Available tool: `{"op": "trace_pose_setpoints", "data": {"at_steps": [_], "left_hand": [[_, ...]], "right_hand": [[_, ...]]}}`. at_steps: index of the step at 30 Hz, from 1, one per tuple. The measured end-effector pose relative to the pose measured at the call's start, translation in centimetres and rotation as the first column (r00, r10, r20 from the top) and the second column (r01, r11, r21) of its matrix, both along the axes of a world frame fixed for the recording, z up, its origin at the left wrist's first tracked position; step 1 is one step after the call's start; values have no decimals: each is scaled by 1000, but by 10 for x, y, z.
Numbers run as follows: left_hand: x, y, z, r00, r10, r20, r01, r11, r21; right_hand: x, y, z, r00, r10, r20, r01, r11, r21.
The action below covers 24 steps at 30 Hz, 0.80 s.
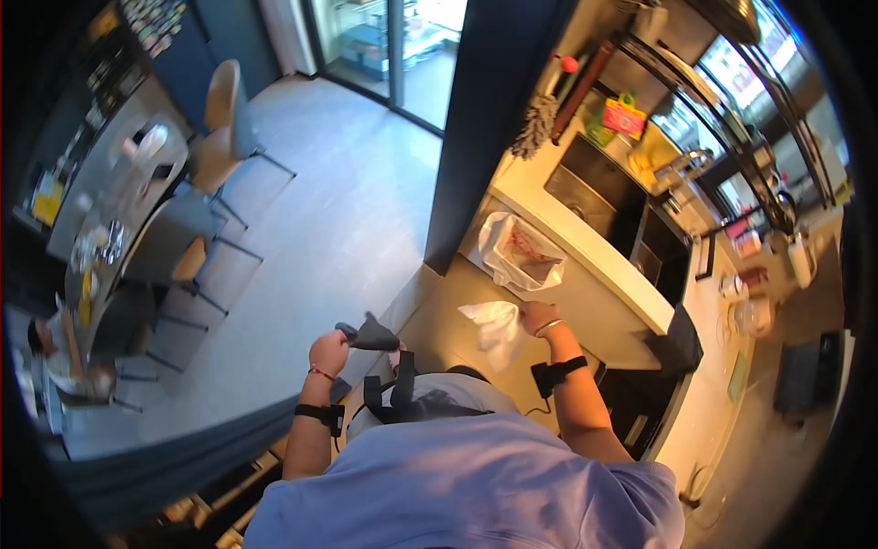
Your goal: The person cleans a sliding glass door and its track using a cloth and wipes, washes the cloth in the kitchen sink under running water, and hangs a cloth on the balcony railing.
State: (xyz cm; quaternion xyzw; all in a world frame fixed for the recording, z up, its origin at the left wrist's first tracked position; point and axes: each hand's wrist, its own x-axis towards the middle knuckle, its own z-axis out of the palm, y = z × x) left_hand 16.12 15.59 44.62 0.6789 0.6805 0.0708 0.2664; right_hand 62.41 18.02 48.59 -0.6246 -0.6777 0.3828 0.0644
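Note:
My left hand (329,351) is closed around the narrow end of a dark grey object (375,334) with a wider, flared end; its exact kind is unclear. In my right hand (540,317) the fingers pinch a crumpled white cloth or tissue (497,329), which hangs down to the left. Beyond that hand is a waste bin with a white liner (530,285) folded over its rim, and something reddish lies inside. Both forearms wear black straps with small boxes.
To the right runs a counter (604,263) with a dark double sink (585,188). A dark wall panel (485,110) stands ahead. At far left, chairs (224,137) surround a cluttered table (110,174), where a person (69,352) sits. Ahead is a glass door (375,46).

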Motion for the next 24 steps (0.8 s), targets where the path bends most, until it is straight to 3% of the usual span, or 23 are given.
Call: {"op": "trace_pose_setpoints", "data": {"at_steps": [1, 2, 3, 4, 5, 6, 7, 9, 12, 13, 14, 16, 18, 24], "left_hand": [[1, 20, 4, 995, 93, 30, -96, 991, 89], [-4, 42, -4, 998, 53, 24, -55, 994, 91], [-13, 65, -20, 924, 162, 347, -209, 973, 101], [-12, 84, -16, 738, 244, 629, -352, 935, 50], [-10, 99, -12, 753, 216, 622, -315, 948, 52], [-3, 112, 14, 459, 337, 822, -369, 914, -168], [4, 122, 33, 109, 455, 884, -338, 853, -398], [7, 140, 39, 127, 485, 865, -317, 847, -428], [4, 159, 22, 400, 406, 822, -307, 904, -297], [9, 158, 22, 414, 394, 821, -288, 912, -292], [16, 157, 23, 439, 406, 801, -299, 907, -297], [43, 154, 38, 477, 407, 779, -287, 910, -299], [84, 145, 56, 459, 497, 736, -376, 860, -345], [172, 144, 59, 594, 384, 707, -239, 923, -302]], "right_hand": [[1, -5, 12, 980, -27, 196, 21, 999, 33], [4, -11, 27, 938, -230, -260, 210, 972, -102], [7, -17, 30, 926, -268, -266, 248, 963, -107], [11, -24, 32, 787, -416, -455, 354, 909, -220], [17, -30, 32, 587, -540, -603, 421, 840, -343], [28, -36, 21, 719, -488, -495, 443, 871, -215], [31, -40, 22, 699, -510, -501, 469, 856, -218], [42, -44, 25, 690, -638, -342, 612, 766, -196], [69, -39, 6, 451, -682, -576, 634, 699, -331], [81, -37, 2, 322, -675, -664, 648, 668, -365], [95, -35, 0, 301, -683, -666, 662, 652, -369], [126, -24, 3, 121, -746, -655, 842, 427, -330], [181, -24, -11, 103, -780, -617, 886, 354, -300], [352, -56, 1, -57, -780, -624, 978, 83, -193]]}}
